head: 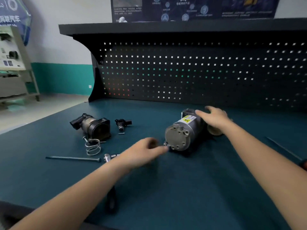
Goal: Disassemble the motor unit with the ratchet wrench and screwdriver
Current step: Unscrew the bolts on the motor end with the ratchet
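Observation:
The grey motor unit (184, 130) lies on its side on the bench, round end plate toward me, yellow warning label on top. My right hand (214, 117) lies over its far end, fingers spread. My left hand (146, 151) reaches to the lower left of the end plate, fingertips pinching a small bolt (166, 145) there. The ratchet wrench (111, 157) lies under my left forearm, its head showing at the wrist and its black handle (111, 200) below the arm. A long thin screwdriver (283, 149) lies at the right edge.
On the teal bench top (166, 188), to the left, lie a removed black housing (92, 126), a small black part (123, 124), a coil spring (93, 147), a long bolt (73, 158) and a small screw (121, 133). A black pegboard (199, 72) closes off the back.

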{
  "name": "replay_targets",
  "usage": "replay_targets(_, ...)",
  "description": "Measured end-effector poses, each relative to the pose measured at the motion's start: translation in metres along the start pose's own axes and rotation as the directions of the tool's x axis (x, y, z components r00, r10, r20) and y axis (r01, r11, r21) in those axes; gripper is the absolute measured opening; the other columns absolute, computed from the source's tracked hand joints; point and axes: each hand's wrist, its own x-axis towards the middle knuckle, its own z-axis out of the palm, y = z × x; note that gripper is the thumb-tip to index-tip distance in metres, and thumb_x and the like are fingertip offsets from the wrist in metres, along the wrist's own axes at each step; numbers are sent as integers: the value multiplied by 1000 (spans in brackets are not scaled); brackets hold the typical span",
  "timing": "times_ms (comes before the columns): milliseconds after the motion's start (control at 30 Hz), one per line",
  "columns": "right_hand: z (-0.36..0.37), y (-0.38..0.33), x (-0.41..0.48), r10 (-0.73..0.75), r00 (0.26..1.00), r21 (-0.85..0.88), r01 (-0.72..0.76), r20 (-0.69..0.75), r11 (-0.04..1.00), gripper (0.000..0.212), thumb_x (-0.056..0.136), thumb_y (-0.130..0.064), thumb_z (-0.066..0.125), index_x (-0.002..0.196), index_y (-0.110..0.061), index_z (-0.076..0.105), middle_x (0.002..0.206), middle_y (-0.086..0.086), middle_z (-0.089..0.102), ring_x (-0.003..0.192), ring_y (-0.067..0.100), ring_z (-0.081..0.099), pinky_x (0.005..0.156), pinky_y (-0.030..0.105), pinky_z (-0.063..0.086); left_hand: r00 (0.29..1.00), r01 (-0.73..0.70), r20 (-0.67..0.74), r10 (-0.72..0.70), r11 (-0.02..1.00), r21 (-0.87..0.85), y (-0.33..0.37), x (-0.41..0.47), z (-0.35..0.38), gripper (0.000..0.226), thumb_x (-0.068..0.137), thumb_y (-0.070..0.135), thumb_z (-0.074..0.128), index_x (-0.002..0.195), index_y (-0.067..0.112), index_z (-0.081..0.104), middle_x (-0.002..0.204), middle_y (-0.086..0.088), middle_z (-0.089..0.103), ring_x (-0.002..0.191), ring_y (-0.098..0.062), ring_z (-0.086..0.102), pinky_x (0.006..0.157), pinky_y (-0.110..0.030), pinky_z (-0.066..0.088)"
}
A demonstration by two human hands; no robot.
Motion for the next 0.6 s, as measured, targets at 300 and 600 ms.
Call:
replay_targets(300,-1,48,-6,-227,973,-206,214,-41,955,42,89,-29,55,127,-12,53,133,12,51,124,31,42,102,44,38,673,-330,-397,624,733,595,-32,-30,-105,25,82,12,68,100,29,69,93,10,63,75,4,54,73,1,36)
replay_targets(600,11,44,-7,-238,964,-250,203,-116,947,46,87,-28,57,129,-11,52,130,17,49,124,36,36,100,42,35,963,-71,-138,233,708,703,-115,-84,-147,37,75,9,75,78,44,63,90,16,59,73,7,57,69,1,35)
